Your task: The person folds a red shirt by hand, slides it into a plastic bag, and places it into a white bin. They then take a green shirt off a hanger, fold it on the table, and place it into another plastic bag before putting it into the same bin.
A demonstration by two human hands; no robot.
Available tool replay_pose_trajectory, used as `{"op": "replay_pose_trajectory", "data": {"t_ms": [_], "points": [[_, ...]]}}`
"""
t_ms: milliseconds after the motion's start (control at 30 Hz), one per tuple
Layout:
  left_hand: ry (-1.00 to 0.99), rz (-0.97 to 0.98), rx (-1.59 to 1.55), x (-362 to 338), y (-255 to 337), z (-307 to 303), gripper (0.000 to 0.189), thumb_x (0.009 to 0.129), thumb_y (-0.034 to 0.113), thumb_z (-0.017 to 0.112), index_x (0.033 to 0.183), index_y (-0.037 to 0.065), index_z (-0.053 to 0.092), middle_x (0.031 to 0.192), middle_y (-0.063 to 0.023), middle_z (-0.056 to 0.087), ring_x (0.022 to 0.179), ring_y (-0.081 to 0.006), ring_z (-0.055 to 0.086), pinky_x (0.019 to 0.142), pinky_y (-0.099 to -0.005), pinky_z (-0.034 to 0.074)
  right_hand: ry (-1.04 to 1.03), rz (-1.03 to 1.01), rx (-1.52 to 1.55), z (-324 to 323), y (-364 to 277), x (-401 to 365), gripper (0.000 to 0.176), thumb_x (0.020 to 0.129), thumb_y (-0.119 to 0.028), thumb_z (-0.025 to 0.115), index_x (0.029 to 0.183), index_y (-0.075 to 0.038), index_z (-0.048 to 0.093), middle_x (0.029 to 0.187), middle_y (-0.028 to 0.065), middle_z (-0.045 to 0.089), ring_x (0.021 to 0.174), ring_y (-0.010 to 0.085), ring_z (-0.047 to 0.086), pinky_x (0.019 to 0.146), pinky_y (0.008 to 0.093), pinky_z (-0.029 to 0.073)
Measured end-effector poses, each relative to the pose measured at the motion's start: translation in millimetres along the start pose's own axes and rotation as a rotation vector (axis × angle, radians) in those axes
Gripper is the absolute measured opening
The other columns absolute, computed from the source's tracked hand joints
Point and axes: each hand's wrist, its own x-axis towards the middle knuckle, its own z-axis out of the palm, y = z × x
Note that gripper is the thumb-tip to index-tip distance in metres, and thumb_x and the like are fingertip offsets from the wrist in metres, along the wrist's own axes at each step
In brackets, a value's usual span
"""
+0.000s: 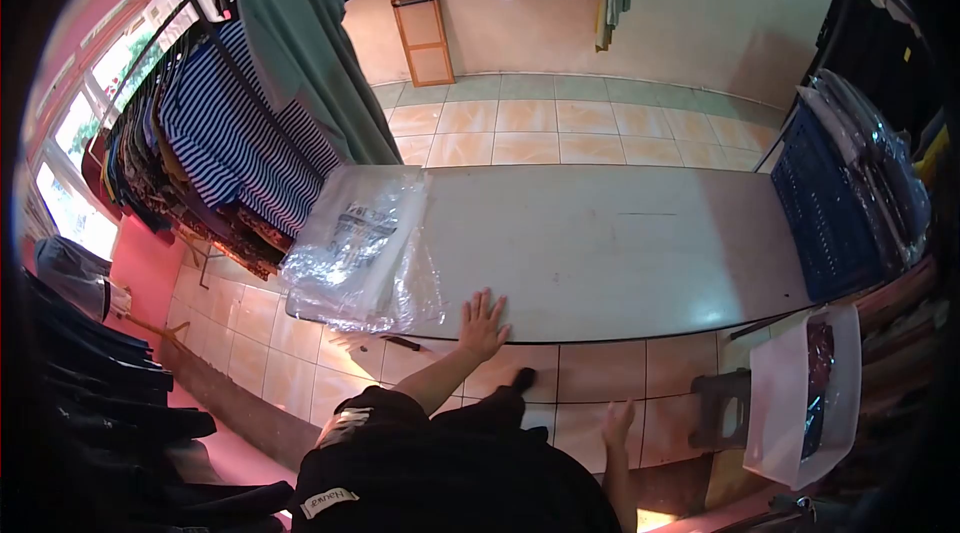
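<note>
My left hand (482,325) rests flat with fingers spread on the near edge of a grey table (620,243), holding nothing. Just to its left lies a pile of clear plastic bags (365,253) with folded garments inside. My right hand (617,425) hangs below the table edge over the tiled floor, fingers loosely apart and empty. My dark shirt fills the bottom of the view.
A rack of striped and patterned clothes (215,148) stands at the left. A blue crate (825,208) with bagged garments sits at the table's right end. A white tray (808,398) and a small stool (722,411) are at the lower right. Clothes hang on the far wall.
</note>
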Motion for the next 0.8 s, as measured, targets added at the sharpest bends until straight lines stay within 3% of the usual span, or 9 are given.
{"op": "replay_pose_trajectory", "data": {"t_ms": [100,133,167,233,267,400,567,700,800], "points": [[-0.032,0.011,-0.078,2.5,-4.0,3.6,0.066,0.08,0.043,0.045,0.135,0.014,0.022,0.138,-0.021,0.014,0.127,-0.0382,0.015,0.101,-0.0541,0.012,-0.039,-0.05,-0.012,18.5,23.9,-37.0,0.064,0.078,-0.021,0.054,0.127,0.009,0.024,0.123,0.0312,0.033,0.116,0.0429,0.031,0.099,0.0458,0.024],[-0.018,0.037,-0.058,3.9,-1.7,-18.2,0.059,0.081,0.038,0.048,0.13,0.011,0.029,0.131,-0.0207,0.028,0.121,-0.0365,0.028,0.097,-0.0508,0.023,-0.043,-0.052,0.017,15.5,16.4,-39.6,0.063,0.077,-0.021,0.054,0.125,0.009,0.027,0.121,0.031,0.035,0.114,0.0426,0.033,0.098,0.0456,0.025],[-0.007,0.031,-0.06,4.1,-9.4,-32.2,0.059,0.081,0.038,0.048,0.13,0.011,0.029,0.131,-0.0207,0.028,0.121,-0.0365,0.028,0.097,-0.0508,0.023,-0.045,-0.055,0.049,14.1,6.7,-38.8,0.061,0.076,-0.022,0.055,0.122,0.01,0.029,0.119,0.0309,0.037,0.112,0.0424,0.036,0.098,0.0454,0.025],[0.043,0.159,-0.516,8.8,-32.5,-59.8,0.047,0.078,0.027,0.054,0.119,0.007,0.041,0.12,-0.0155,0.043,0.111,-0.0315,0.041,0.094,-0.0416,0.032,0.021,-0.103,0.021,14.9,-25.4,-21.0,0.052,0.076,-0.017,0.055,0.117,0.009,0.037,0.118,0.0292,0.039,0.109,0.0402,0.04,0.093,0.0431,0.032],[0.233,0.241,-0.475,9.7,-49.9,-77.2,0.039,0.077,0.022,0.056,0.11,0.005,0.046,0.109,-0.0129,0.05,0.103,-0.0293,0.046,0.088,-0.0372,0.038,0.044,-0.109,0.087,16.2,-47.7,-8.7,0.046,0.075,-0.014,0.056,0.114,0.007,0.041,0.114,0.0265,0.043,0.105,0.0374,0.044,0.089,0.0411,0.036],[0.46,0.041,-0.481,1.3,-168.4,-103.3,0.043,0.075,0.023,0.059,0.112,0.005,0.045,0.112,-0.0152,0.048,0.107,-0.0313,0.043,0.091,-0.039,0.035,0.042,-0.176,0.326,45.5,-184.2,50.1,0.028,0.074,-0.005,0.056,0.102,0.002,0.053,0.097,0.0165,0.056,0.089,0.0285,0.055,0.079,0.036,0.044],[0.492,-0.291,-0.259,-34.7,-301.9,-94.6,0.059,0.074,0.034,0.059,0.122,0.006,0.039,0.127,-0.0177,0.036,0.119,-0.0349,0.031,0.097,-0.0497,0.025,-0.008,-0.829,0.173,103.2,-416.7,112.5,0.019,0.073,-0.003,0.056,0.092,-0.001,0.057,0.088,0.014,0.058,0.086,0.0299,0.055,0.076,0.0358,0.044],[0.051,-0.313,0.012,-61.6,-337.8,-59.8,0.075,0.075,0.058,0.043,0.134,0.015,0.024,0.138,-0.016,0.02,0.128,-0.0339,0.018,0.099,-0.0595,0.008,-0.099,-1.137,0.17,144.6,-608.8,112.8,0.019,0.074,-0.008,0.057,0.093,-0.003,0.057,0.091,0.0135,0.057,0.09,0.0306,0.051,0.08,0.036,0.041],[0.125,-0.314,-0.028,-69.3,-335.7,-57.4,0.075,0.074,0.058,0.043,0.135,0.019,0.023,0.138,-0.0152,0.021,0.128,-0.0337,0.018,0.1,-0.0577,0.005,-0.139,-1.362,0.142,173.5,-718.9,95.3,0.02,0.076,-0.014,0.058,0.094,-0.003,0.057,0.093,0.0131,0.056,0.093,0.0301,0.049,0.081,0.0367,0.04]]}}
